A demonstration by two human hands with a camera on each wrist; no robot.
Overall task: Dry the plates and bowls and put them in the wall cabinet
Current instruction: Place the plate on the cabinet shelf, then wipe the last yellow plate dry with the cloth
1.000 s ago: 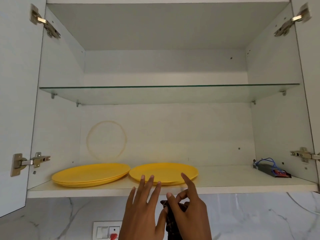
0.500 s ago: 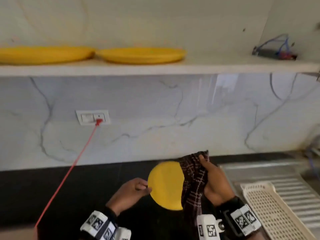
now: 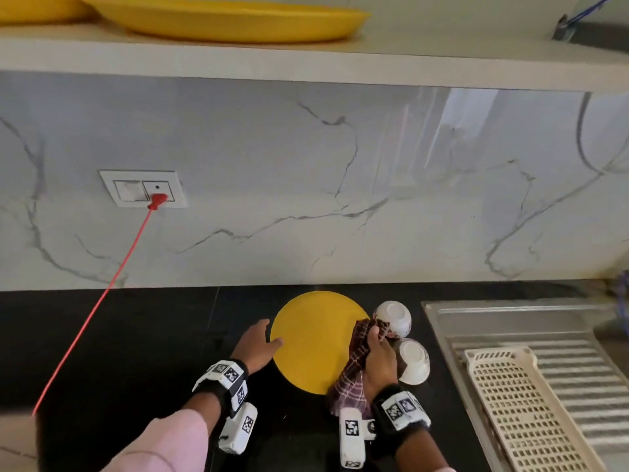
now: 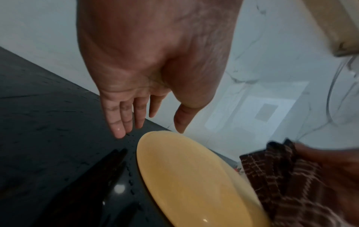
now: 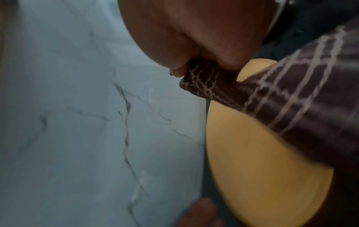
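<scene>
Plate (image 3: 315,340), yellow, sits over the black counter (image 3: 119,352) just below the marble wall, and every position below is given from this plate. It appears tilted toward the person, which would expose one face for wiping.

Right hand (image 3: 379,357) is at the plate's right edge. Its fingers are curled round a dark checked cloth (image 3: 352,366), pinching the cloth against the rim, so the cloth serves as both grip and drying pad. Whether the plate's lower edge touches the counter cannot be told.

Left hand (image 3: 257,345) is at the plate's left edge. Its fingers are straight and spread and hold nothing, with the thumb at the rim; the wrist view shows fingertips (image 4: 119,132) just short of the edge. Judged purpose: steadying the plate against the wiping pressure.

Two white bowls (image 3: 393,318) stand upside down just right of the plate, probably to drain. A drying rack (image 3: 520,410) lies further right. Two more yellow plates (image 3: 231,20) rest on the cabinet shelf (image 3: 306,68) well above, already stored.

Compared with half a second ago, the view has dropped, bringing the bowls into sight. The left hand pinched the rim then and has since opened. The cloth covered more of the face then.
</scene>
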